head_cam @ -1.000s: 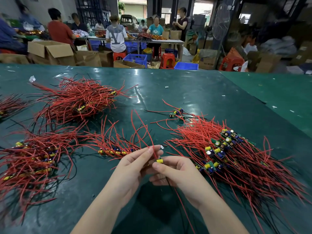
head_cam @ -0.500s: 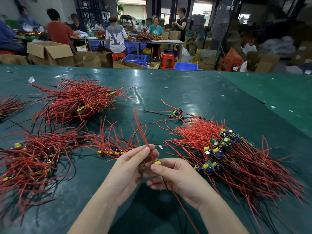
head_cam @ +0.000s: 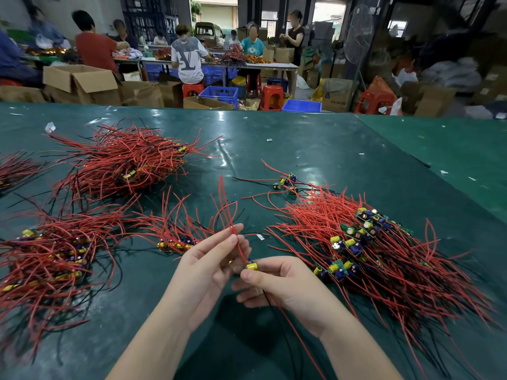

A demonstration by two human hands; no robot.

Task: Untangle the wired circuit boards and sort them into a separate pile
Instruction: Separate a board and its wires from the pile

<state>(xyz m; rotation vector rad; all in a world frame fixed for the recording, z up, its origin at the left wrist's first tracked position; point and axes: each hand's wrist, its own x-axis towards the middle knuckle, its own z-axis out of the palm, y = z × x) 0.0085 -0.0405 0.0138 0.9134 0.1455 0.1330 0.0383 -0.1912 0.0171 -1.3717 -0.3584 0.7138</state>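
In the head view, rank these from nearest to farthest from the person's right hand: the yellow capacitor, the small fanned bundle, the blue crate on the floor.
From the right hand:
1. Yellow capacitor, pinched at its fingertips.
2. Small fanned bundle, on the table, left of the hands.
3. Blue crate, on the floor beyond the table.

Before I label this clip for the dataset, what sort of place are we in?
Most likely a small factory or assembly workshop. Piles of red-wired circuit boards cover a green worktable, other workers sit at a table behind, and cardboard boxes and blue crates stand on the floor.
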